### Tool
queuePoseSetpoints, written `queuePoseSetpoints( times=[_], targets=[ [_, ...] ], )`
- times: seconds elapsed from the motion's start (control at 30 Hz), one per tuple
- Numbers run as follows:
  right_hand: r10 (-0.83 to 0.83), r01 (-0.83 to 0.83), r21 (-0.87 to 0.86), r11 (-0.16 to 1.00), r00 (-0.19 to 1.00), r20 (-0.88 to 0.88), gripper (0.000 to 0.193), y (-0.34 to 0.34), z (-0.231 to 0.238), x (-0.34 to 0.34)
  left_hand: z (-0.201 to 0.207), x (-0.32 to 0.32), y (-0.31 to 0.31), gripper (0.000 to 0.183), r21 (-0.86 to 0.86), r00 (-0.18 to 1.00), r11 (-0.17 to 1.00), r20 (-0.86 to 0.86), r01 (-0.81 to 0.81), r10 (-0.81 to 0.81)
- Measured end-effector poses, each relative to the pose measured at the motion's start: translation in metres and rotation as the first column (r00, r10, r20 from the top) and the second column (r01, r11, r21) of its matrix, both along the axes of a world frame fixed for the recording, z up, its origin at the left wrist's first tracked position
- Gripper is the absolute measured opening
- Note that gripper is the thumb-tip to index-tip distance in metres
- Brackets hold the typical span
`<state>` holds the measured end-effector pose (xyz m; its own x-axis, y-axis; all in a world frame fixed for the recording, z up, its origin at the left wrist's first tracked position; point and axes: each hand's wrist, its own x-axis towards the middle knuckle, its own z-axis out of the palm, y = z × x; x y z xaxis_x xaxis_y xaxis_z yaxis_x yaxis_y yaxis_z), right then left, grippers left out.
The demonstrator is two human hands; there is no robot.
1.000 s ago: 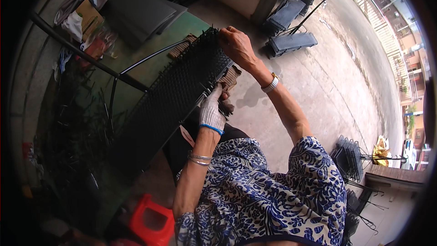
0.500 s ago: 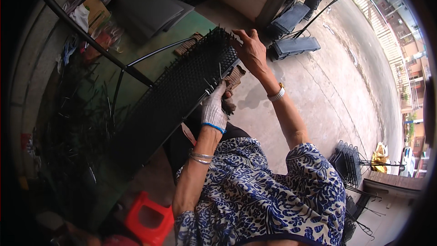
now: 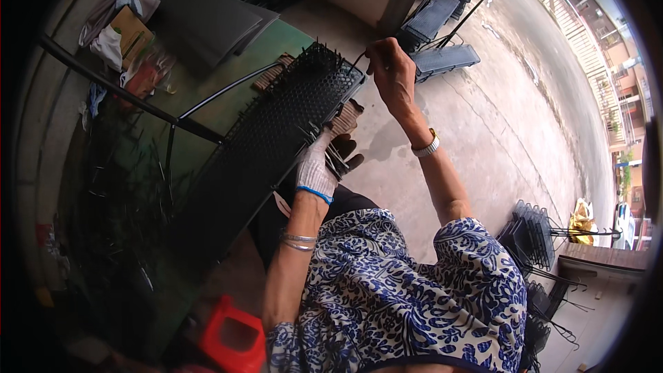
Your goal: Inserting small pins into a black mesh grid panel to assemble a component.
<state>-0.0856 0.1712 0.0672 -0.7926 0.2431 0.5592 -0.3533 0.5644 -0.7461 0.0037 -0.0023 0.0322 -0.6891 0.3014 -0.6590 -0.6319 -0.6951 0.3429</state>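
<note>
A long black mesh panel with thin black strips sticking up along its far edge lies slanted across the work table. At its right-hand corner my bare right hand is pinched on a thin black strip. My left hand, in a white knitted glove with a blue cuff, is at the panel's near edge. Its fingers are closed around a small bunch of thin dark strips; part of the bunch is hidden by the glove. A black metal rod frame joins the panel's left side.
Dark flat sheets lie at the table's back, with cloths and a plastic bag to their left. Many loose black strips litter the left side. A red stool stands below. Finished-looking black racks sit on the floor at right.
My right hand's fingers have drawn together, and a strip now shows between them and the panel's corner. My left hand has shifted slightly down and left, its bunch more exposed.
</note>
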Motion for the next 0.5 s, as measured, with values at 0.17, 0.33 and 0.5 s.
queuePoseSetpoints(
  times=[0.17,0.33,0.5],
  targets=[
    [-0.012,0.019,0.077,0.997,0.996,-0.09,0.007,-0.003,-0.024,-0.017,-0.01,0.002,-0.003,0.016,0.066,0.998,0.997,-0.054,0.036,-0.033],
    [0.017,-0.003,0.15,0.989,0.995,-0.095,0.003,-0.01,-0.035,-0.017,-0.023,0.005,-0.009,0.017,0.075,0.996,0.997,-0.092,0.022,-0.015],
    [0.005,-0.009,0.402,0.916,1.0,0.013,0.006,-0.008,-0.032,-0.017,-0.009,0.004,0.0,0.018,-0.026,0.993,0.999,-0.111,0.044,-0.047]
  ],
)
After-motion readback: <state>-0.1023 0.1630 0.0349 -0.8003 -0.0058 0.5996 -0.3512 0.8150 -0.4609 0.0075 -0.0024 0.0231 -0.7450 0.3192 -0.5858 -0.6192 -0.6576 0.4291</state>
